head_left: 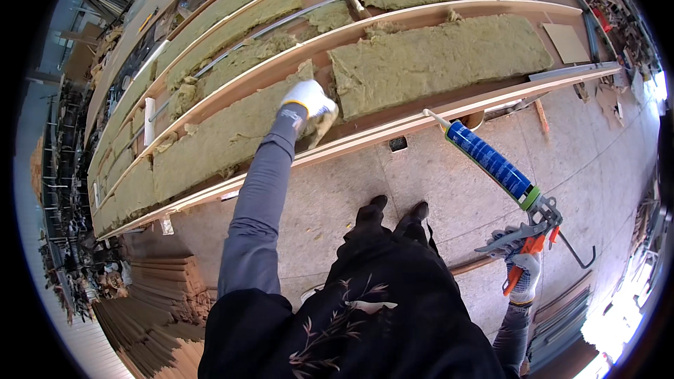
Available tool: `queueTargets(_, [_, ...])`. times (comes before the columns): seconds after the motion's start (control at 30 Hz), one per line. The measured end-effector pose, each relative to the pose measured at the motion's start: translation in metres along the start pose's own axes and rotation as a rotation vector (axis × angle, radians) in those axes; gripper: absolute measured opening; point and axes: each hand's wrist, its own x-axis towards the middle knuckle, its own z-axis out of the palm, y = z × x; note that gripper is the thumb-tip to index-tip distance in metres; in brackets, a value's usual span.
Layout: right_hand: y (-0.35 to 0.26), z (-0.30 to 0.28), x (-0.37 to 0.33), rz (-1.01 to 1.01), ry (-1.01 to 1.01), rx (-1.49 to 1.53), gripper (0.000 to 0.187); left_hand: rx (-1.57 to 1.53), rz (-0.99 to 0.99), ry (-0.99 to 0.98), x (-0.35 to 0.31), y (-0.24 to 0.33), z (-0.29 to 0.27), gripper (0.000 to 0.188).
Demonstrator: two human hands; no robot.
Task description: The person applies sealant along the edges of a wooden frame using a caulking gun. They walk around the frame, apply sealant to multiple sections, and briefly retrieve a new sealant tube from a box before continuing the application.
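My left hand [309,98], in a white glove, reaches over the wooden frame and is closed on a torn piece of mineral wool [324,128]. That piece hangs beside the front rail, in the gap between two yellow-green insulation slabs, the right slab [435,63] and the left slab [203,147]. My right hand [526,271], also gloved, grips the orange handle of a caulking gun [539,219] low at the right. A blue sealant tube [488,161] sits in the gun, its pale nozzle pointing up and left near the front rail [393,130].
More wool strips [242,14] fill the farther bays, with a metal tube [281,22] running lengthwise. A bucket [474,121] stands partly under the frame's front edge. Stacked brown boards [161,288] lie at lower left, and long profiles [562,323] at lower right.
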Motion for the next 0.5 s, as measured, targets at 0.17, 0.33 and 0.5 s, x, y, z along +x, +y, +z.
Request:
queueTargets(0.17, [-0.006, 0.013, 0.004, 0.008, -0.004, 0.102, 0.063, -0.082, -0.129, 0.202, 0.013, -0.03, -0.025, 0.046])
queueTargets(0.33, [-0.002, 0.005, 0.004, 0.064, 0.073, 0.058, 0.076, -0.126, -0.069, 0.276, 0.019, -0.028, -0.02, 0.043])
queueTargets(0.5, [0.003, -0.004, 0.004, 0.019, -0.004, 0.056, 0.062, 0.146, 0.028, 0.223, 0.014, -0.025, -0.006, 0.037])
